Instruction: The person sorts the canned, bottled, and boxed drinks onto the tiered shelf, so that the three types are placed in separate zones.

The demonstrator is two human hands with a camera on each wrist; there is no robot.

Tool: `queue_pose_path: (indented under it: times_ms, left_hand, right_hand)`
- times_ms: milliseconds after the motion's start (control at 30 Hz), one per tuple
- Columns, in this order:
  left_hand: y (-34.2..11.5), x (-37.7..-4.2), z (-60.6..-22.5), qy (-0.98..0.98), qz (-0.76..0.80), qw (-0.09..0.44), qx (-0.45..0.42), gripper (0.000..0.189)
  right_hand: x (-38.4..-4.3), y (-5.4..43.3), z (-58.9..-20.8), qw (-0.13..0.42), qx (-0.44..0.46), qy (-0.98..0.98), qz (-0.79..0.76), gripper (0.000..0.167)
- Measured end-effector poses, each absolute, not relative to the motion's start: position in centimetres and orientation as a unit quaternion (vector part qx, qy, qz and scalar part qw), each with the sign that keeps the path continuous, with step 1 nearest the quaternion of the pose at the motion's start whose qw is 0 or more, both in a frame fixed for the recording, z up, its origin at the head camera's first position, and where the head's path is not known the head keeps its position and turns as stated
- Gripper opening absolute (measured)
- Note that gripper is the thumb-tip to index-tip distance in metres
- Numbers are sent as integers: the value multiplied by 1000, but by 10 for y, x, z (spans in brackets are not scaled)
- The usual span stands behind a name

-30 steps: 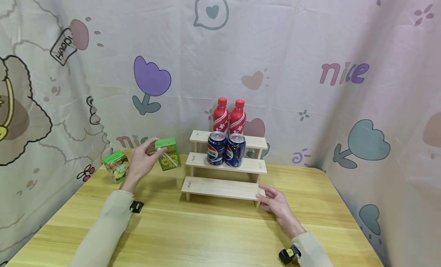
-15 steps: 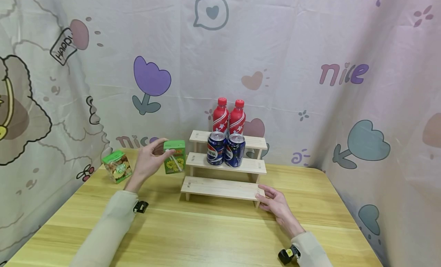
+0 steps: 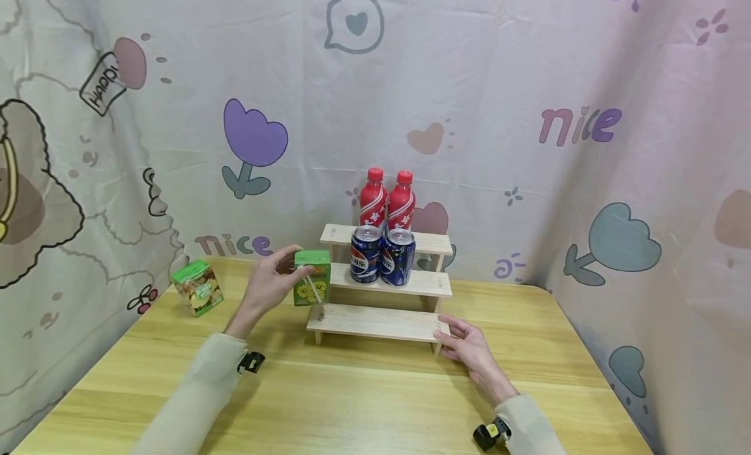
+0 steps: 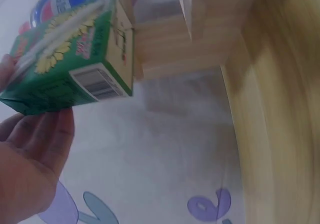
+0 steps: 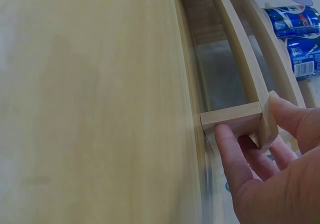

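Observation:
My left hand (image 3: 270,289) holds a green juice carton (image 3: 323,278) with yellow flowers and a white straw on its front, thumb on the front face and fingers behind. In the head view the carton overlaps the left end of the three-tier wooden display stand (image 3: 375,323), above the lowest shelf. The left wrist view shows the barcode on the carton's end (image 4: 97,81), pointing away from the palm. My right hand (image 3: 472,351) grips the right end of the lowest shelf; in the right wrist view the thumb lies over the board (image 5: 260,91) and fingertips touch the side support (image 5: 232,115).
Two blue cola cans (image 3: 365,256) stand on the middle shelf. Behind them, two red bottles (image 3: 401,204) stand on the top shelf. A second green-topped carton (image 3: 199,289) sits at the table's left edge. A patterned curtain (image 3: 493,64) encloses the wooden table (image 3: 352,403).
My left hand has carried the carton rightward and slightly down, from beside the stand to over its left end. The right hand keeps its place on the shelf.

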State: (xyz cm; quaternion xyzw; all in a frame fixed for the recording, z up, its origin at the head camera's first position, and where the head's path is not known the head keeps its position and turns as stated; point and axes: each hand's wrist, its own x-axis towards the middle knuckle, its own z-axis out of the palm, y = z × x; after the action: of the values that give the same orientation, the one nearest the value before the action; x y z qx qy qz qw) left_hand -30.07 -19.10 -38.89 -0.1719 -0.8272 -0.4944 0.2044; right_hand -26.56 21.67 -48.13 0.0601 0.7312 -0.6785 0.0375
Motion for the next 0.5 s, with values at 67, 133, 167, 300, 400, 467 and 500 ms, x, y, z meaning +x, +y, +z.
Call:
queue_pose_path:
  times_ms: [67,133,167,300,400,467,500]
  left_hand:
    - [-187,-301,-391,-830,-494,196,-167,38]
    - [-185,-301,-393,-832,-495,187,-164,38]
    - [-183,-301,-393,-834,-495,184,-163,38]
    - [-177,-301,-396,-836,-492,179,-163,37]
    - [-170,-300,-397,-837,-489,179,-166,37]
    - [-165,-298,-398,-839,-486,175,-172,39]
    - [-163,-298,-399,-840,-484,173,-175,40]
  right_hand:
    - [-265,216,-481,39,58,730,-680,51]
    - [-265,216,-481,40,57,729,-681,51]
    - [-265,216,-481,41,57,728,-682,51]
    - [-265,216,-481,38,60,727,-683,51]
    - [-265,216,-481,37,61,729,-681,50]
    - [-265,216,-481,36,61,730,-680,50]
    - [-265,216,-481,37,61,730,-680,50]
